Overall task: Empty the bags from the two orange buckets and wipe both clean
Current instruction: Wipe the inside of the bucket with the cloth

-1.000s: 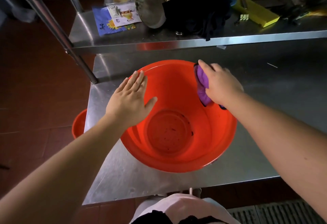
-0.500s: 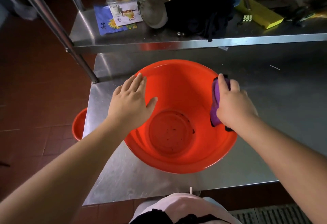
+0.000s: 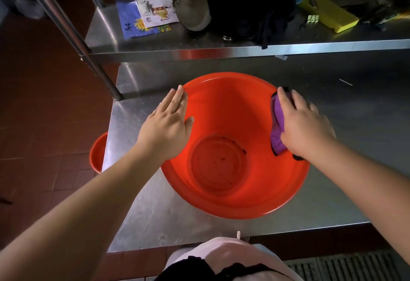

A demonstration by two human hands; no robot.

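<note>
From the head camera I see the orange bucket (image 3: 235, 181) upright on the tabletop (image 3: 355, 125), mouth upward. My left hand (image 3: 165, 128) lies flat on its rim; my right hand (image 3: 304, 125) presses a purple cloth (image 3: 277, 125) against the inner wall. A second bucket (image 3: 97, 153) stands on the floor at left.

Both forearms reach forward, the left hand (image 3: 166, 123) lying flat with fingers straight and together, thumb spread, the right hand (image 3: 304, 125) palm-down with fingers extended, pressing.

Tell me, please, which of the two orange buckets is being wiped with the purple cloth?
The large orange bucket on the steel table: the right hand presses the purple cloth on its inner wall. The other bucket sits on the floor, untouched.
</note>
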